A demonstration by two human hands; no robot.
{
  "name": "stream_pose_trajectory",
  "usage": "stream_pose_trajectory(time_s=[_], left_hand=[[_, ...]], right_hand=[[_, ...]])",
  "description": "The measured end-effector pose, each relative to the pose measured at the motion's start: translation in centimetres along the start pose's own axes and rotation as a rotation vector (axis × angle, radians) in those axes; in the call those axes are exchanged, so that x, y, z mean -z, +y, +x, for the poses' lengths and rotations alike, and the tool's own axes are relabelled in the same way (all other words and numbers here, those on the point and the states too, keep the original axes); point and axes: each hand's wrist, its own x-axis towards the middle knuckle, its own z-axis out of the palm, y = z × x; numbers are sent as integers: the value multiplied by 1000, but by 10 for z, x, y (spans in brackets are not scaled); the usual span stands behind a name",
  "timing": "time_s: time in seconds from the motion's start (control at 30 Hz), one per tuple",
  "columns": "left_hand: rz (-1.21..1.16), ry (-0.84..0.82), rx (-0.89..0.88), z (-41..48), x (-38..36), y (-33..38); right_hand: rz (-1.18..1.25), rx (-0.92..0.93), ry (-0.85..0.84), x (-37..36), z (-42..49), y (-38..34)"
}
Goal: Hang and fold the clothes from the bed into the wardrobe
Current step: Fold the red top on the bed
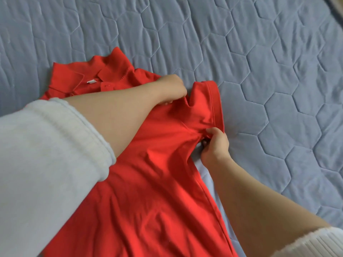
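Observation:
A red polo shirt [152, 173] lies spread on the blue-grey quilted bed cover [259, 62], collar toward the far left. My left hand [170, 89] reaches across the shirt and pinches the fabric at the shoulder where the right sleeve [207, 104] begins. That short sleeve stands up, partly folded inward. My right hand [215, 147] grips the shirt at the armpit seam under the sleeve. Both forearms are bare, with pale sleeves pushed up. The shirt's lower hem runs out of view at the bottom.
The bed cover with its hexagon stitching fills the whole view around the shirt. A beige strip [334, 4] shows at the top right corner. No wardrobe or hanger is in sight.

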Motion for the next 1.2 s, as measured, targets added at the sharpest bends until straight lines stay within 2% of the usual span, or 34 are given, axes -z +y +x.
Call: stream_pose_trajectory(time_s=[0.1, 0.23, 0.33, 0.4, 0.5, 0.53, 0.57, 0.6, 0.7, 0.77, 0.87, 0.9, 0.93, 1.0, 1.07, 1.1, 1.2], left_hand=[[-646, -64, 186, -8, 4, 0], [-940, -69, 252, -17, 12, -16], [-1147, -48, 266, -25, 19, -28], [-1288, -30, 256, -30, 27, -35], [-1507, -58, 181, -34, 33, -54], [-1534, -70, 149, -36, 32, -62], [-1536, -67, 139, -39, 31, -70], [-1528, -47, 163, -41, 30, -77], [-1428, -42, 251, -43, 26, -99], [-1153, -77, 172, -44, 23, -104], [-512, -44, -4, -41, 15, -105], [-411, 4, -59, -40, 13, -102], [-406, 75, -109, -38, 12, -99], [-567, 225, -179, -35, 15, -92], [-684, 302, -160, -31, 17, -91], [-632, 309, -134, -29, 16, -92], [-165, 392, -49, -38, 5, -104]], right_hand=[[-56, 15, -38, 1, -4, -3], [99, 50, -126, -9, -25, -20], [73, 227, -224, -21, -52, -25], [-90, 502, -348, -27, -72, -23], [-731, 1184, -495, -28, -84, -10], [-948, 1356, -525, -26, -83, -2], [-1132, 1461, -556, -23, -81, 5], [-1288, 1490, -587, -20, -78, 13], [-1664, 1284, -614, -14, -68, 35], [-1796, 1161, -569, -13, -58, 41], [-1838, 1130, -517, -14, -53, 40], [-1831, 1133, -492, -14, -53, 39], [-1823, 1134, -462, -14, -53, 38], [-1814, 1143, -392, -14, -54, 39], [-1872, 1120, -328, -13, -57, 40], [-1919, 1079, -301, -13, -58, 42], [-1985, 973, -239, -17, -68, 50]])
